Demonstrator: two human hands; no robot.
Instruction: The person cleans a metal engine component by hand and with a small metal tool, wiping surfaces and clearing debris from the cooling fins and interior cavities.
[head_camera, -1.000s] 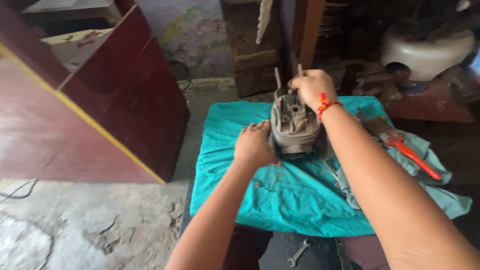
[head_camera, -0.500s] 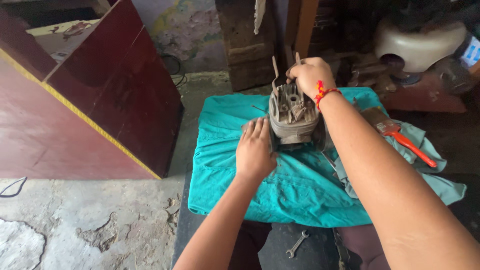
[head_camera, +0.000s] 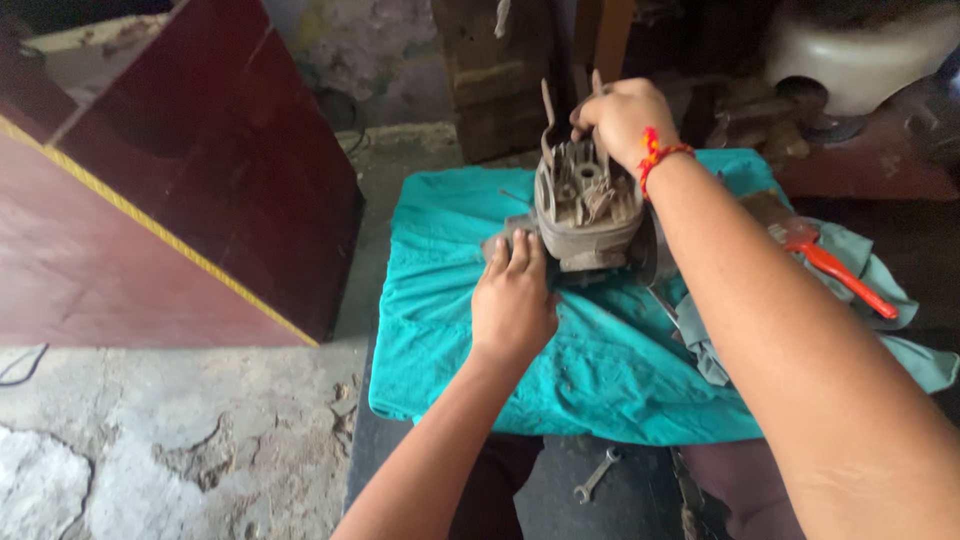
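Grey engine part (head_camera: 585, 205), base hidden by left hand (head_camera: 512, 300), right hand (head_camera: 620, 115) perhaps gripping top

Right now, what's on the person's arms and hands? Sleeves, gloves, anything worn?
Both forearms are bare as far as the frame shows: no sleeves, no gloves. The right hand has a red thread band with a bit of yellow tied round the wrist. The left hand shows nothing worn: no ring, watch or band visible. No tape, bandage or markings on either arm.
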